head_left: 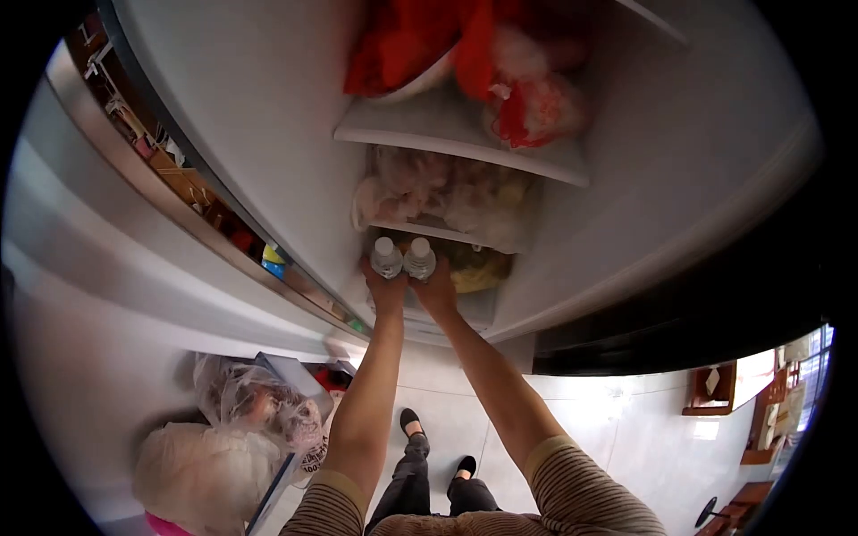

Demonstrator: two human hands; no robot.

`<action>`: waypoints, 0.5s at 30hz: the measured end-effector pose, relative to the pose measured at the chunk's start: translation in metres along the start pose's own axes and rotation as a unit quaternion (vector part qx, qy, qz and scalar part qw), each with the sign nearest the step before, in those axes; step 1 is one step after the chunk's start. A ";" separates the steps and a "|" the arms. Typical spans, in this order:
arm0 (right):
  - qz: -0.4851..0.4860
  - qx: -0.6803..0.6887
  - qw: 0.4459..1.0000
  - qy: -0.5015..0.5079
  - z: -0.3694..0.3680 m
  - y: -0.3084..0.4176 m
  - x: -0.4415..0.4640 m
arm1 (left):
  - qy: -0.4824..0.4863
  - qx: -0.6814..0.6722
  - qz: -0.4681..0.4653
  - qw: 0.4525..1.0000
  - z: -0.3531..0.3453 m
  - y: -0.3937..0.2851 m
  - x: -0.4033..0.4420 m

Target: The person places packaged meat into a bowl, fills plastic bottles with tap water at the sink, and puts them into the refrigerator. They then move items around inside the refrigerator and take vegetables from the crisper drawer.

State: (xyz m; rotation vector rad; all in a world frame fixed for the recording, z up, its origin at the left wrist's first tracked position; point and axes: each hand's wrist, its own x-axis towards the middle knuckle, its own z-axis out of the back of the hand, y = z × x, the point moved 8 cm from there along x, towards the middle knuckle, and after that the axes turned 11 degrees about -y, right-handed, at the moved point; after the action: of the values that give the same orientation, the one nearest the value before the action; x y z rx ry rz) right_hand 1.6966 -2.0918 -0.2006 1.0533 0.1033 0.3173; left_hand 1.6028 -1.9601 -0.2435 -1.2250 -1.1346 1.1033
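Two clear bottles with white caps stand side by side at the lower part of an open fridge. My left hand [385, 288] is wrapped round the left bottle [386, 259], and my right hand [435, 288] round the right bottle [419, 258]. The bottles are upright and close together. Just behind them, on the low level, lies something yellowish in a bag [481, 272]. Above is a shelf edge [447, 230] with several clear bags of food [447, 188] behind it.
A higher shelf [465, 152] holds red bags [411, 45] and a clear bag with red ties [536, 107]. The open fridge door [179, 223] is at the left. Plastic bags [210, 473] lie at the lower left. Wooden furniture [715, 389] stands at the right.
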 end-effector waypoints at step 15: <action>0.149 -0.060 0.970 0.182 0.121 0.016 -0.132 | 0.169 -0.123 0.160 0.965 0.113 -0.097 -0.196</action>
State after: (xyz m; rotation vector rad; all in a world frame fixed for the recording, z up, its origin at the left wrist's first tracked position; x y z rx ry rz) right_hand 1.5962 -2.2264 -0.1360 0.8796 0.2522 0.7810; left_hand 1.4688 -2.1455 -0.1523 -1.7642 -0.8449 0.9550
